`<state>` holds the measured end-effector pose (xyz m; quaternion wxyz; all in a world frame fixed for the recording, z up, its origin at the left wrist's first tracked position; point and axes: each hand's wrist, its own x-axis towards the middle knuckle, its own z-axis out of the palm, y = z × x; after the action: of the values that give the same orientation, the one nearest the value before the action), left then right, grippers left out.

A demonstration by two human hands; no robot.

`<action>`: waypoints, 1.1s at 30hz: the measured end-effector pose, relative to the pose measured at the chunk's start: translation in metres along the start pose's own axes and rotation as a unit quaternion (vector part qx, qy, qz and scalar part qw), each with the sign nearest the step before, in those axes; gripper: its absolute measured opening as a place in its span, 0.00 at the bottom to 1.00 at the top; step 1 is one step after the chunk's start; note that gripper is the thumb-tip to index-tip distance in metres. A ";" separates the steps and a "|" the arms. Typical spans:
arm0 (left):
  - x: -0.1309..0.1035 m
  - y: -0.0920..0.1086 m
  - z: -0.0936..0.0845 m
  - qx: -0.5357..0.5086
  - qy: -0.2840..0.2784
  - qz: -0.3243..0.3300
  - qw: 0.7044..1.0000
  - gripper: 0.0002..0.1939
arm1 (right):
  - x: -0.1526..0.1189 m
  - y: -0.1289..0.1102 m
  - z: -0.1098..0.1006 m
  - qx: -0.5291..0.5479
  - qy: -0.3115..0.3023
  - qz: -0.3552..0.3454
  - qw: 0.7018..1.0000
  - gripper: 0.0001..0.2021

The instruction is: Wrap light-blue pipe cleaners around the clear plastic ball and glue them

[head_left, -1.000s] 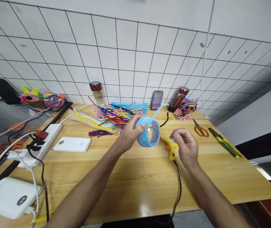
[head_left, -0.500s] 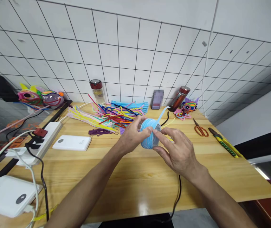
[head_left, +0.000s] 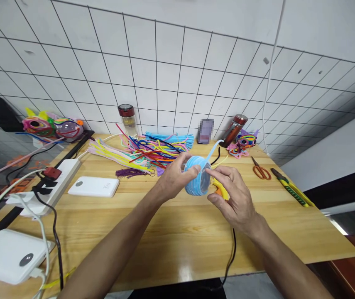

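Note:
My left hand is closed around a clear plastic ball wrapped in light blue pipe cleaner, its thumb pressing on the blue coils. A loose blue end sticks up from the top of the ball and curves to the right. Beside it is my right hand, thumb and index finger apart, with the index fingertip at the ball's uncovered side. Behind the right hand lies a yellow and orange object, mostly hidden.
Bundles of coloured pipe cleaners lie behind the hands. Scissors and yellow-green pliers are at right. A white power bank and power strip are at left. Bottles and decorated figures stand along the tiled wall.
My right thumb has come away from the ball and the right hand has opened. The ball has turned slightly, showing more of its clear side. My left hand keeps its hold.

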<state>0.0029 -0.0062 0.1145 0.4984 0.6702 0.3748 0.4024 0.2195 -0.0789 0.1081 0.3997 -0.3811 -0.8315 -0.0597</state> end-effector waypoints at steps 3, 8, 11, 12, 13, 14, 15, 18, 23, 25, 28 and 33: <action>0.000 0.000 0.000 -0.002 0.001 0.002 1.000 0.24 | -0.001 -0.001 0.000 -0.007 0.007 -0.005 1.000 0.27; -0.001 0.001 0.000 -0.001 -0.007 0.003 1.000 0.24 | -0.001 -0.004 0.001 -0.032 0.027 -0.024 0.999 0.28; -0.001 0.000 0.000 -0.002 -0.007 0.008 1.000 0.25 | 0.000 -0.005 0.004 -0.077 0.026 -0.054 0.995 0.29; -0.001 -0.001 0.000 -0.001 -0.003 0.010 1.000 0.25 | 0.000 -0.005 0.005 -0.096 0.021 -0.060 0.993 0.29; 0.000 -0.002 0.001 0.003 0.003 0.010 1.000 0.25 | 0.000 -0.005 0.006 -0.112 0.016 -0.062 0.992 0.29; 0.000 -0.002 0.001 0.008 0.006 0.008 1.000 0.25 | 0.001 -0.005 0.006 -0.122 0.011 -0.061 0.991 0.28; 0.000 -0.002 0.002 0.013 0.008 0.006 1.000 0.25 | 0.001 -0.005 0.005 -0.122 0.009 -0.058 0.991 0.27; 0.000 0.001 0.002 0.021 0.005 0.004 1.000 0.24 | 0.001 -0.004 0.002 -0.061 0.017 -0.038 0.997 0.23; -0.002 0.006 0.000 0.043 -0.002 0.001 0.999 0.25 | -0.002 -0.001 -0.001 0.079 0.059 0.038 0.994 0.22; -0.003 0.006 -0.001 0.045 -0.005 -0.005 0.999 0.25 | -0.004 0.000 -0.001 0.102 0.066 0.052 0.991 0.20; -0.002 0.005 0.000 0.046 -0.003 -0.007 0.999 0.25 | -0.005 -0.001 -0.001 0.113 0.071 0.055 0.990 0.19; -0.003 0.007 0.001 0.046 -0.003 -0.005 0.999 0.24 | -0.009 -0.006 0.000 0.170 0.089 0.103 0.976 0.15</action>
<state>0.0031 -0.0107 0.1211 0.4703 0.6916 0.3945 0.3807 0.2188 -0.0890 0.1027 0.5347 -0.3845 -0.7471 0.0902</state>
